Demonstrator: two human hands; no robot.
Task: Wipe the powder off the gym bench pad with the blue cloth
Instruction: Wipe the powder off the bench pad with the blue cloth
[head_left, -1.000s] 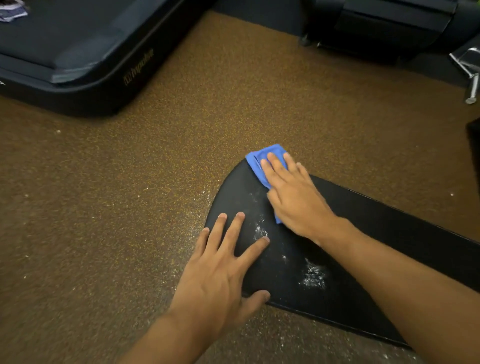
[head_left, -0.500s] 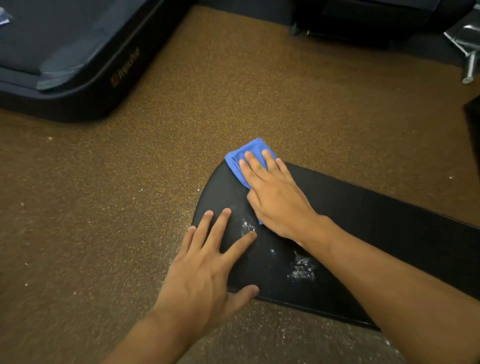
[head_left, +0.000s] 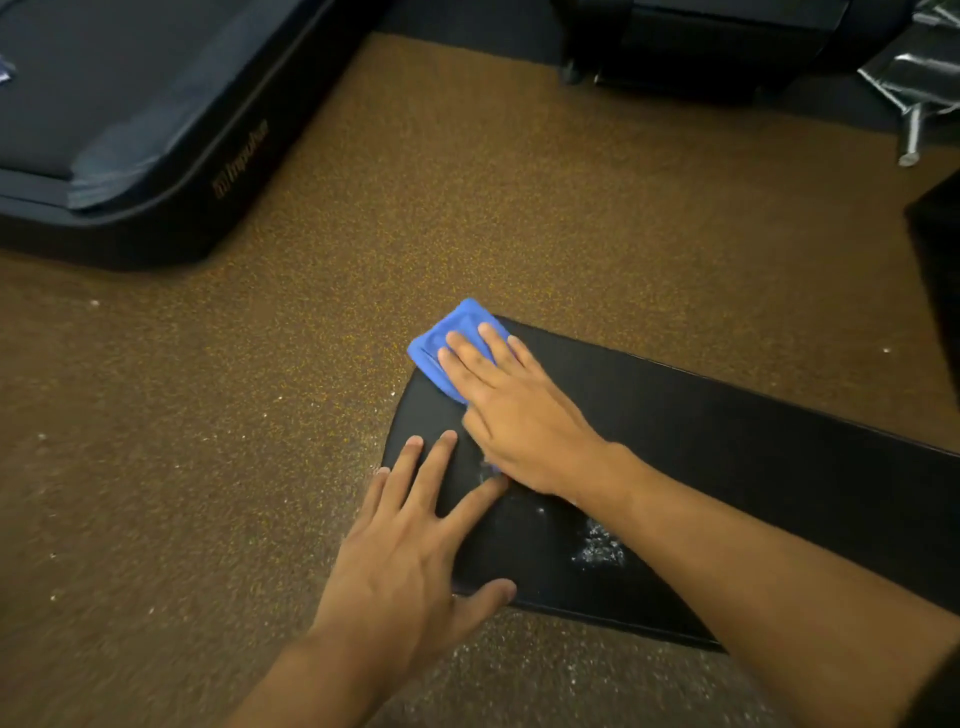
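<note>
Nearest the camera, the left hand (head_left: 410, 561) lies flat with its fingers spread on the rounded end of the black gym bench pad (head_left: 727, 441), the thumb resting by the near edge; it holds nothing and looks to be steadying the pad. Just to its right, near the same edge, a patch of white powder (head_left: 600, 545) sits on the pad, partly beside the right forearm, with a smaller smear showing between the two hands. Beyond that, the right hand (head_left: 514, 410) presses palm-down with fingers extended on the folded blue cloth (head_left: 447, 338), which lies at the far corner of the pad's rounded end, one corner hanging out over the brown speckled floor (head_left: 467, 182). White specks are scattered on the floor around the pad's end. Further off, a dark low platform (head_left: 130, 130) fills the upper left, other dark equipment runs along the top, and a bit of metal frame (head_left: 919, 93) shows at the upper right. The wiping step seems to be in hand, and far from finished, since the largest patch lies untouched. The next move probably calls for drawing the cloth toward the near edge, under firm flat pressure, across the smear and then the big patch, while the left hand shifts clear of its path.
</note>
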